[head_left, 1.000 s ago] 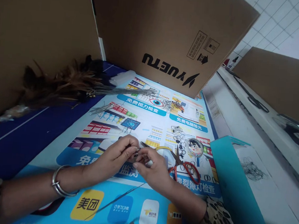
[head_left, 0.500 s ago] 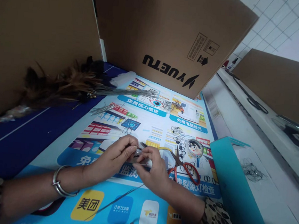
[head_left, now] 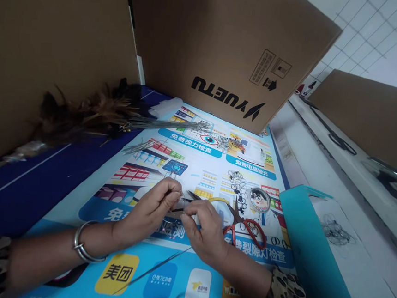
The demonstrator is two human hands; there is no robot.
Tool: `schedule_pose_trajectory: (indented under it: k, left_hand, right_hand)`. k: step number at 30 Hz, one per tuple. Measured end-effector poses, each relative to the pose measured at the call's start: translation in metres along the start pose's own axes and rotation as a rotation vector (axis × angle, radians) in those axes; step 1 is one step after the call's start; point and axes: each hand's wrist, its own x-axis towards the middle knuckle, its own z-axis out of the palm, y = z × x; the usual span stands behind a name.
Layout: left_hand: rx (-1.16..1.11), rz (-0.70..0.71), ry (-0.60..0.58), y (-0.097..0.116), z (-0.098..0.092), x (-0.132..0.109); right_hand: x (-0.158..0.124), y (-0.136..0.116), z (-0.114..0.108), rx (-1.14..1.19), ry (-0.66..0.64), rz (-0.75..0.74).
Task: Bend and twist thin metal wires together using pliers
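My left hand and my right hand meet above a printed blue poster, fingertips pinched together on a small metal piece that I cannot make out in detail. A thin wire trails from it down toward me across the poster. A silver bangle rings my left wrist. Red-handled scissors lie just right of my right hand, beside a round badge with a cartoon face.
Brown feathers with wire stems lie at the left. Small metal rings are scattered on the poster. Cardboard boxes wall the back. A teal folder stands at the right, and black scissors lie on the white ledge.
The hands stay pinched together, with only small finger shifts. The view has drifted slightly, so everything sits a little lower and to the right.
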Motion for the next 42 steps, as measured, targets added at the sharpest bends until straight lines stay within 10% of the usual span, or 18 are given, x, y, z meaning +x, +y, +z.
schedule_pose_trajectory:
  k: [21, 42]
  left_hand:
    - [0.12, 0.063, 0.032, 0.005, -0.01, 0.005]
    - [-0.236, -0.242, -0.13, -0.002, -0.012, 0.007]
  right_hand:
    - [0.002, 0.009, -0.001, -0.073, 0.017, -0.042]
    - [0.001, 0.01, -0.005, 0.0, 0.056, 0.015]
